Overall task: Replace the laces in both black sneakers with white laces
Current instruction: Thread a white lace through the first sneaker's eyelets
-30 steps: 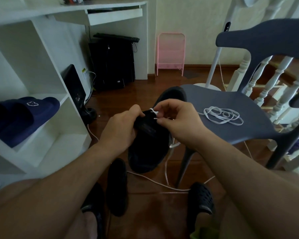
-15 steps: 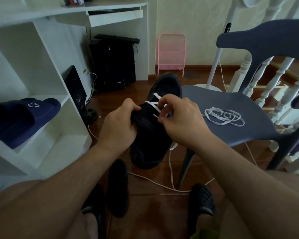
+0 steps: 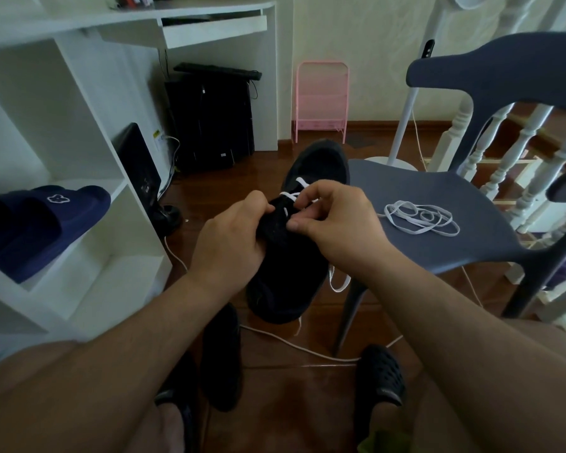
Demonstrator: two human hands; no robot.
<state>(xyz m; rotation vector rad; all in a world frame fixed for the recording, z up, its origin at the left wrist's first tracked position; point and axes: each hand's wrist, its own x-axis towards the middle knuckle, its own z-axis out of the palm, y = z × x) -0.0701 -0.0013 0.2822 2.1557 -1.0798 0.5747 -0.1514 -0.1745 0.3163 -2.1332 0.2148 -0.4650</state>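
Note:
A black sneaker (image 3: 291, 276) hangs in the air in front of me, toe pointing away. My left hand (image 3: 232, 243) grips its tongue and left side. My right hand (image 3: 337, 220) pinches the white lace (image 3: 299, 184) threaded across the upper eyelets; a loose end of that lace dangles below the shoe on the right. A second white lace (image 3: 420, 219) lies coiled on the grey chair seat (image 3: 438, 191). The other black sneaker (image 3: 221, 354) stands on the floor between my feet.
A white shelf unit (image 3: 79, 178) with navy slides (image 3: 36, 227) stands at the left. A white cable (image 3: 294, 346) runs across the wooden floor. A pink rack (image 3: 321, 99) and a black computer tower (image 3: 209, 119) are at the back wall. White banister posts (image 3: 510, 158) stand at the right.
The sneaker has tilted so its toe points away and more crossed white lace shows. My right hand has shifted along the lace near the tongue. My left hand keeps its hold.

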